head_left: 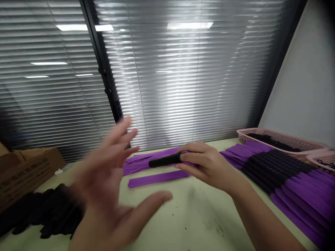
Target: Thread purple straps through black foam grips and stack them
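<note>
My right hand point(206, 162) is wrapped round one end of a black tube point(164, 160), which points left above the table. My left hand point(112, 181), blurred by motion, is raised at the left with its fingers spread and nothing in it. Beneath the tube lies a flat purple strip point(157, 179) on the pale green table point(167, 223). More purple strips point(137, 166) lie behind it, partly hidden by the tube and my right hand.
Several purple strips with black middles point(274, 167) lie in a row at the right. Pink baskets point(295, 137) with black items stand behind them. At the left are a cardboard box point(34, 170) and a pile of black pieces point(52, 212). Window blinds point(178, 76) rise behind the table.
</note>
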`<action>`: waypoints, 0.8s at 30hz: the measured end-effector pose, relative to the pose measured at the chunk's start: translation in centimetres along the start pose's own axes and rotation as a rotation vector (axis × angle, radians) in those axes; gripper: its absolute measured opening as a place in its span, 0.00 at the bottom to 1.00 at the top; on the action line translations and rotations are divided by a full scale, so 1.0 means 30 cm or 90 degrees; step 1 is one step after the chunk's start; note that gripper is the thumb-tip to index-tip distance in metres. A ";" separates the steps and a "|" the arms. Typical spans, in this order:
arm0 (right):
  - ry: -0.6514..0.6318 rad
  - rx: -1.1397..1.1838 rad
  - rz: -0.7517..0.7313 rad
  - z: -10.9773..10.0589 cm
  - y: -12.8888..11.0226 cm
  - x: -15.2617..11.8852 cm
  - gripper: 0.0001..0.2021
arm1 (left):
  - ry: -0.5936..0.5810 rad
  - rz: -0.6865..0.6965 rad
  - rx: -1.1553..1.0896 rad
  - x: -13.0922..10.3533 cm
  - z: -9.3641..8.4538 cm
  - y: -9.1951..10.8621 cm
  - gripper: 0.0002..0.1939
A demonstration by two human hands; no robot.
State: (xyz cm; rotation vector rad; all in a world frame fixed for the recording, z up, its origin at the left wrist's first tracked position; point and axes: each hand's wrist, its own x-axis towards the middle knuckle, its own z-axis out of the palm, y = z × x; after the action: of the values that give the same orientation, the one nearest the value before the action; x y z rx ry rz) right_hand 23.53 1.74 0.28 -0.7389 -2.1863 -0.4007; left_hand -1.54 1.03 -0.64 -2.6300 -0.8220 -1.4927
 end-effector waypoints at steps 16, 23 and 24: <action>0.015 0.057 -0.022 0.045 0.015 -0.004 0.10 | -0.246 -0.017 0.041 0.098 0.073 -0.029 0.18; 0.092 -0.159 -0.124 0.032 0.000 -0.001 0.09 | -0.211 0.063 0.124 0.094 0.080 -0.033 0.19; 0.096 -0.187 -0.137 0.029 -0.001 -0.001 0.08 | -0.205 0.072 0.138 0.093 0.081 -0.031 0.19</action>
State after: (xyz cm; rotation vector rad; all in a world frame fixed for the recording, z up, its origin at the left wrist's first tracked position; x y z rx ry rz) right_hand 23.01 2.14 -0.30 -0.6060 -2.0929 -0.8749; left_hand 1.11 3.68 0.04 -2.7308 -0.7830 -0.9098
